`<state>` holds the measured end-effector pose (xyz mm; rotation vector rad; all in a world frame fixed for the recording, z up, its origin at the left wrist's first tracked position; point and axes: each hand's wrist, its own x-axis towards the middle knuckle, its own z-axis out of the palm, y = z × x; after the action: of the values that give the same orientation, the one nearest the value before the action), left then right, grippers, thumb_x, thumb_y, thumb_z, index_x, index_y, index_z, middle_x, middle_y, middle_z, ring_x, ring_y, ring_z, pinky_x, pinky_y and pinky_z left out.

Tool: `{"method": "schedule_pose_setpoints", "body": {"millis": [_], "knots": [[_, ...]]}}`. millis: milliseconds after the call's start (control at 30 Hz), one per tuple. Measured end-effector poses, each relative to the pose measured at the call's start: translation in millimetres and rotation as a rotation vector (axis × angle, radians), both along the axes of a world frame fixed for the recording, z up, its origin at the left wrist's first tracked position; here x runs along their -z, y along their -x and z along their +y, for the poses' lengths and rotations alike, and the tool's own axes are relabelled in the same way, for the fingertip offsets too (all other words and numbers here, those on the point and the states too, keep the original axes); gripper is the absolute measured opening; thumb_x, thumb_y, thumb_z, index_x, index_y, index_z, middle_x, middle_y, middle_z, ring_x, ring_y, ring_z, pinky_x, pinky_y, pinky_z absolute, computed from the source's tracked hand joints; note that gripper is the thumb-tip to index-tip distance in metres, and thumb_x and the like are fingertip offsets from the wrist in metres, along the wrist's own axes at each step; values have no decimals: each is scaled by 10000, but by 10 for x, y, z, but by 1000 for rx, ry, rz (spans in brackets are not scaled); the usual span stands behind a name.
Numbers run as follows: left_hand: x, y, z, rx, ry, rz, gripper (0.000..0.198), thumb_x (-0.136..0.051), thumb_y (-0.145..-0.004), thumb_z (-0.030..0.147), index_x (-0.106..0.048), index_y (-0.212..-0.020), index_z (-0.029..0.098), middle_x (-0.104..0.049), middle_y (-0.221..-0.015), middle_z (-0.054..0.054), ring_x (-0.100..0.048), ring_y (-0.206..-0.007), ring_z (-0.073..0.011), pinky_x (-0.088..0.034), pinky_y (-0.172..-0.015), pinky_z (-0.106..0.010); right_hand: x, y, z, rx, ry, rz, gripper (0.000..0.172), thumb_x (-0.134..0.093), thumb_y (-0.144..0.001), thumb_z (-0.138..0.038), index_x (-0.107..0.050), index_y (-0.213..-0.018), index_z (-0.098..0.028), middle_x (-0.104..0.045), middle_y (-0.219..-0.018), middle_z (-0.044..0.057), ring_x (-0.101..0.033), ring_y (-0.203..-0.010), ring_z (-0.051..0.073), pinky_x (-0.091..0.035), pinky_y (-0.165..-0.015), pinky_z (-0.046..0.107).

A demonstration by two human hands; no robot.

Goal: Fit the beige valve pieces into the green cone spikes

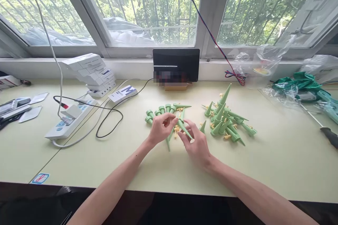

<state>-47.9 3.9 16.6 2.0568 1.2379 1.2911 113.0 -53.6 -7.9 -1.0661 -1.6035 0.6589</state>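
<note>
A light green plastic watering spike (185, 129) slants between my hands, its pointed end down and to the right. My left hand (161, 128) is closed in a pinch at the spike's wide upper end. Around its lower part curl the thumb and fingers of my right hand (197, 145); the exact contact is partly hidden. Small yellow valve pieces (176, 132) and more green spikes lie beneath and behind my hands. Beyond my left hand is a group of spikes with ribbed caps (161, 109). To the right sits a heaped pile of spikes (223, 121) with yellow valves among them.
A black tablet (176, 64) stands by the window. On the left are a power strip (70, 119) with cables, a stack of white boxes (96, 74) and a flat white box (123, 95). Green items in plastic (298, 84) and a black-handled screwdriver (329, 136) lie right.
</note>
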Motion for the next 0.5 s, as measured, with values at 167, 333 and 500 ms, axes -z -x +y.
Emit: {"method": "schedule_pose_setpoints", "body": {"millis": [167,333,500], "knots": [[18,-12,-17,32,-63,83,278,-558,-914,363,-641,-725,177,-503,-522,32,-353,-462,-84,-323,-472,-226,-13,-31,16,14,-113,-22,190,-507,-993,-292,-598,-1132,-200,-683,-879,49,-571,-560,113,-494,-537,251],[85,-21,-26,53,-116,196,399,-482,-958,383,-557,-616,190,-438,-508,25,-333,-480,-107,-316,-496,-253,-1,-63,40,1,-141,-7,166,-486,-999,-273,-603,-1078,-185,-652,-755,15,-537,-492,102,-471,-505,249],[140,-40,-35,64,-160,177,492,-395,-997,358,-335,-536,198,-296,-497,32,-266,-469,-113,-256,-482,-279,-8,-64,28,41,-66,90,192,-452,-1011,-331,-574,-1044,-186,-620,-732,6,-542,-497,102,-474,-492,241]]}}
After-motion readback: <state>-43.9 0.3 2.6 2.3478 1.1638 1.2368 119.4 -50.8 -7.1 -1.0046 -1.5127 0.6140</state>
